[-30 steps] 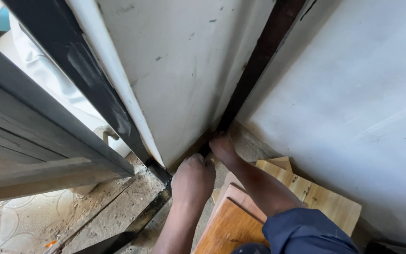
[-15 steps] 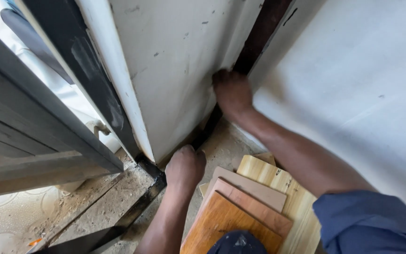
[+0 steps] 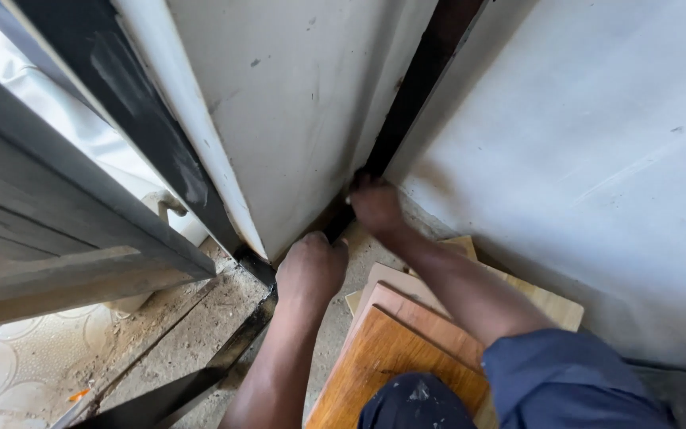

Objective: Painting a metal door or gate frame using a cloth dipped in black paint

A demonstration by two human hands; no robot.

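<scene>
Both hands were down at the foot of a white door panel (image 3: 295, 103), where its lower corner met the dusty concrete floor (image 3: 200, 334). On the near side, the left hand (image 3: 310, 268) was curled over with its knuckles up, pressed against the bottom edge of the panel just beside the black metal track (image 3: 200, 373) that ran along the floor; whether it actually gripped anything under that edge could not be told. Farther in and to the right, the right hand (image 3: 373, 205) reached to the base of the dark upright strip (image 3: 414, 87) between the panel and the pale wall (image 3: 581, 159), its fingers bent and tucked into that gap, seemingly hooked on the strip's lower end, though the fingertips were hidden. Having one hand at each side of the corner looked like a way of steadying or shifting the panel at its base. Several wooden boards (image 3: 391, 349) lay stacked flat on the floor at near right, under the right forearm, close enough to kneel on. A grey door frame (image 3: 49, 222) leaned across the left.
</scene>
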